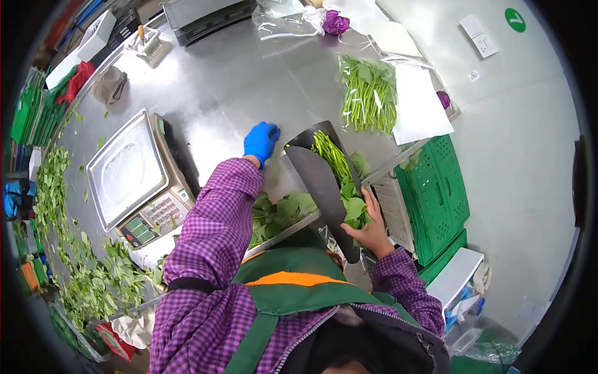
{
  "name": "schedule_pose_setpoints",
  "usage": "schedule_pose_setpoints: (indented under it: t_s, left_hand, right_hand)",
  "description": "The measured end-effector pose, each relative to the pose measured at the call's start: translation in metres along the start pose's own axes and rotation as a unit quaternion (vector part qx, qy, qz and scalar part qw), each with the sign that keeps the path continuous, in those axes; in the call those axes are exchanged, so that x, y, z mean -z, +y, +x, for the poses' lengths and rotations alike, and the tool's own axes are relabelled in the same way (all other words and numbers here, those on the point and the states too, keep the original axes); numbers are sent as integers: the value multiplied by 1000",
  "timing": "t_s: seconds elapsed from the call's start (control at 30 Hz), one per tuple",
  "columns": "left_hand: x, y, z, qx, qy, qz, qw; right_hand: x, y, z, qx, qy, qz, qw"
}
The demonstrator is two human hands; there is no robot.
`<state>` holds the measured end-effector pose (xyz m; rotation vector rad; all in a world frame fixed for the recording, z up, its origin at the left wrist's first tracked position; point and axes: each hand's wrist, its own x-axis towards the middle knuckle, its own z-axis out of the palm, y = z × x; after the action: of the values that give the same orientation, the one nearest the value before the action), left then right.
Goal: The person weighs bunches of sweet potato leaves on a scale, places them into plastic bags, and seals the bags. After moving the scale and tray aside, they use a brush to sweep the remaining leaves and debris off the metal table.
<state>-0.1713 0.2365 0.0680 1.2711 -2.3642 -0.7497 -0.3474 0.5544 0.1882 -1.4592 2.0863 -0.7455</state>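
A dark grey curved sheet [314,177], shaped like a trough, cradles a bundle of leafy green stems [333,156]. My bare right hand [369,225] is closed around the leafy lower end of that bundle, thumb and fingers on either side, against the sheet. My left hand [261,142], in a blue glove, lies over the metal table to the left of the sheet with its fingers curled. What those fingers hold, if anything, is hidden. Loose leafy greens [280,215] lie below my left hand, by the table's near edge.
A weighing scale [140,177] stands to the left. Scattered greens [81,249] cover the far left. A clear bag of green stems [369,93] lies at the upper right, near a white sheet [418,106]. Green crates [436,196] are stacked at right, beside the wall.
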Motion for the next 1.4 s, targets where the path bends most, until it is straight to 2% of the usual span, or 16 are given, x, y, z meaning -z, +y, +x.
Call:
schedule_pose_setpoints:
  t_s: [0.1,0.17,0.27,0.4,0.47,0.6,0.73,0.8,0.87,0.93,1.07,1.13,1.2,1.27,1.33,1.4]
  left_hand:
    - [6,12,5,11,28,-6,1000]
    - [18,22,8,64,8,-257,964]
    - [36,40,-1,38,-82,-262,961]
    - [44,76,-20,-139,94,-117,979]
    - [44,86,-33,-187,92,-80,975]
    - [43,78,-51,-95,89,-265,955]
    - [28,44,-67,83,362,-175,912]
    - [7,25,-81,138,315,-212,915]
    - [-5,25,-90,260,134,-565,771]
    - [9,46,-91,223,154,-518,812]
    - [18,8,-91,240,163,-614,734]
    - [15,-11,-110,231,156,-606,745]
    - [12,-25,-128,251,120,-596,753]
    - [15,-26,-128,271,79,-586,759]
    - [22,-16,-120,180,226,-322,902]
    - [46,4,-112,145,254,-243,925]
  right_hand:
    - [0,0,4,17,-7,-23,1000]
    - [1,1,6,24,-8,-48,999]
    - [1,-10,13,-14,-6,-12,1000]
    - [-4,-17,18,-12,-2,-18,1000]
    - [-7,-19,20,-1,-4,-8,1000]
    - [-12,-29,22,-13,4,-20,1000]
    - [-20,-33,33,5,7,-15,1000]
    - [-28,-42,46,16,2,-11,1000]
    - [-43,-62,68,5,-20,9,1000]
    - [-67,-79,94,12,-2,9,1000]
    - [-82,-80,130,-2,-81,209,975]
    - [-62,-90,150,-142,-50,283,947]
    - [-98,-52,173,-91,74,156,981]
    - [-109,-40,187,-76,42,124,988]
    - [-110,-40,192,-58,5,91,994]
    - [-104,-54,183,-31,30,77,996]
